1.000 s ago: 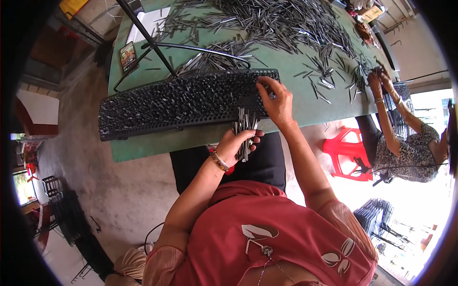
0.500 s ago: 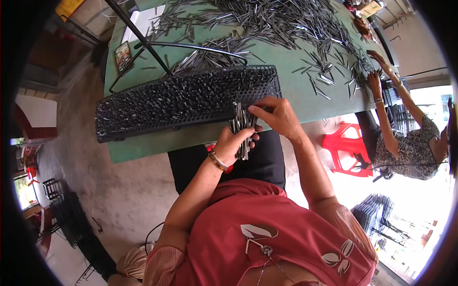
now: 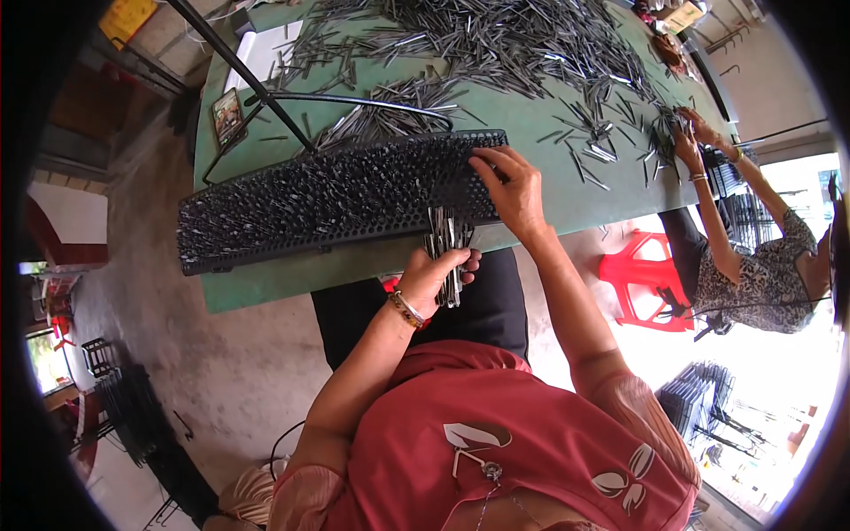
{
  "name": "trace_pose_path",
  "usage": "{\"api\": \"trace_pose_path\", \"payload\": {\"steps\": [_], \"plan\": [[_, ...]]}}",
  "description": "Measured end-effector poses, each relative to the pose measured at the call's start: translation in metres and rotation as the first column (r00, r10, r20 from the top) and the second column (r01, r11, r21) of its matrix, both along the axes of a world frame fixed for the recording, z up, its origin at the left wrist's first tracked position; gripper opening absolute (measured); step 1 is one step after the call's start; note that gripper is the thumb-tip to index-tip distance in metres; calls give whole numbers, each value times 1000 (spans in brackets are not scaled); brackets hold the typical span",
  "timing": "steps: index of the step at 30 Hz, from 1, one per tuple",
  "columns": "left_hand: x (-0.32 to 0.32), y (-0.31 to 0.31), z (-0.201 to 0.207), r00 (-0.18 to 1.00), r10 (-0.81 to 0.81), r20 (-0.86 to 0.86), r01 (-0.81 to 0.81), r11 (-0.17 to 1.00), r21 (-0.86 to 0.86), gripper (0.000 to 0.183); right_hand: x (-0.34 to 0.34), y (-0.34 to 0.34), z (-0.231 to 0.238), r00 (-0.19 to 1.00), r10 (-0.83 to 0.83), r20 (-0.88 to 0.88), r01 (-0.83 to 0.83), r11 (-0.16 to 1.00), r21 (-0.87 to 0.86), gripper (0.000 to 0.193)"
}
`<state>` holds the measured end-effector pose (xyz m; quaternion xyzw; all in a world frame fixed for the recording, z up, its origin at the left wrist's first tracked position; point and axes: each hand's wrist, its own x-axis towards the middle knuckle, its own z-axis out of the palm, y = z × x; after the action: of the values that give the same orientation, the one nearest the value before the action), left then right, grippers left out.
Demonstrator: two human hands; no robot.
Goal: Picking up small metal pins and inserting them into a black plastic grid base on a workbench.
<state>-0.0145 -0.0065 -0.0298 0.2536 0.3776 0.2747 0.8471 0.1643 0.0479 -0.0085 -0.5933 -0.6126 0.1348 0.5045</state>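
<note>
My left hand is closed round a bundle of thin, dark metal strips, held upright just in front of the table edge. My right hand reaches over the right end of a long black perforated rack. Its thumb and fingertips are pinched together at the holes; whatever they hold is too small or hidden to make out. Strips stand densely in the rack from its left end to past the middle. At the right end, bare holes show beside my right hand.
Loose strips lie heaped across the green table. A black metal lamp-like arm slants over the rack. A phone and white paper lie at the left. On the right, another person's hands work beside a red stool.
My right hand has moved from the bundle up and forward to the rack's right end. My left hand, with the strips, has dropped slightly. The other person's hands have drawn closer together.
</note>
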Motion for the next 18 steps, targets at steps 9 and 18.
{"api": "trace_pose_path", "payload": {"steps": [9,18], "plan": [[1,1,7,994,60,94,-51,995,-88,19,-4,-21,25,984,36,174,-25,998,-62,17],[5,0,16,995,47,88,-42,997,-59,20,11,-39,33,915,65,-399,-302,765,-569,22]]}}
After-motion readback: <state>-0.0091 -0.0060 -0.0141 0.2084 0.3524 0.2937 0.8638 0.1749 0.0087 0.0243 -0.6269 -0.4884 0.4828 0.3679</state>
